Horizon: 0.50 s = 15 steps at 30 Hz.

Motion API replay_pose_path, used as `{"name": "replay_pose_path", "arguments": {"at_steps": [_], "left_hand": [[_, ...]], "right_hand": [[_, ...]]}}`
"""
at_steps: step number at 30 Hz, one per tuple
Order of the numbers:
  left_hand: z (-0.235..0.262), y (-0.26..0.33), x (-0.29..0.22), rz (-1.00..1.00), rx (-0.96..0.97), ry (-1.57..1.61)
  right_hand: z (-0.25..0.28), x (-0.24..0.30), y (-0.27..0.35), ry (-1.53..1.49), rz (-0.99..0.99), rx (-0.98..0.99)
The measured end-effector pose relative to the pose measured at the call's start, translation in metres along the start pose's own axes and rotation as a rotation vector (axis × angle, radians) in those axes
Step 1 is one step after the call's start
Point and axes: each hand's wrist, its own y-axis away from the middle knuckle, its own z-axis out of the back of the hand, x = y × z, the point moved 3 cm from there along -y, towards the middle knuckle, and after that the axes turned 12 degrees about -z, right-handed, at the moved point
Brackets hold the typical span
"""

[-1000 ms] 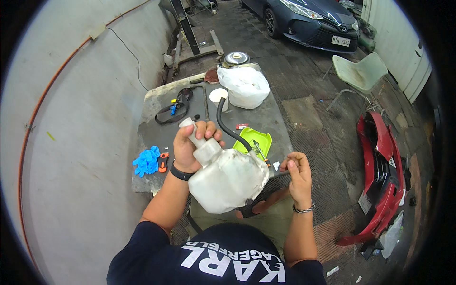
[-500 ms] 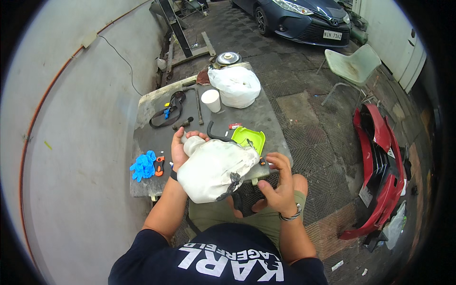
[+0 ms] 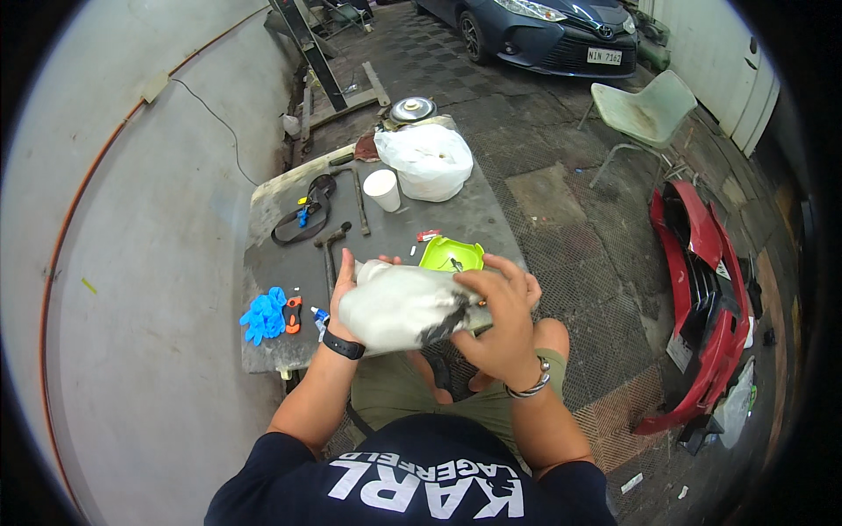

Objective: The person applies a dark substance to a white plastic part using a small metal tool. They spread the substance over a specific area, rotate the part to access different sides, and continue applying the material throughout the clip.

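Observation:
Over the near edge of the table I hold a white plastic car fluid reservoir (image 3: 395, 307), blurred by motion, with a black patch toward its right end. My left hand (image 3: 344, 298) is wrapped round its left end, some fingers hidden behind it. At the right end, my right hand (image 3: 504, 320) has its thumb and fingers closed round the tank's edge. Just beyond the tank lies a lime-green tray (image 3: 452, 253) with a small dark item in it. Left of my left hand are a small blue-and-white tube (image 3: 320, 317), an orange-and-black utility knife (image 3: 293, 314) and crumpled blue gloves (image 3: 264, 317).
A hammer (image 3: 332, 238), a black strap (image 3: 303, 219), an L-shaped wrench (image 3: 360, 202), a white cup (image 3: 382, 190) and a white plastic bag (image 3: 427, 162) occupy the table. A red bumper (image 3: 702, 324) and a chair (image 3: 647, 110) stand right; a wall (image 3: 149, 263) rises left.
The reservoir has tilted and its right end has turned. My right hand, apart from it before, has come left and gripped that end. The view has shifted slightly.

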Motion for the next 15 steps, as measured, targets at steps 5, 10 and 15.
{"name": "replay_pose_path", "arguments": {"at_steps": [5,10,15], "left_hand": [[-0.025,0.005,0.008,-0.034,0.042,-0.062],[-0.030,0.011,0.017,0.001,0.075,-0.093],[-0.016,0.008,0.021,-0.003,0.055,-0.053]], "right_hand": [[-0.011,-0.050,-0.010,-0.655,-0.414,-0.012],[-0.013,-0.065,-0.008,-1.111,-0.740,0.081],[-0.011,-0.076,0.001,-1.204,-0.730,0.100]]}}
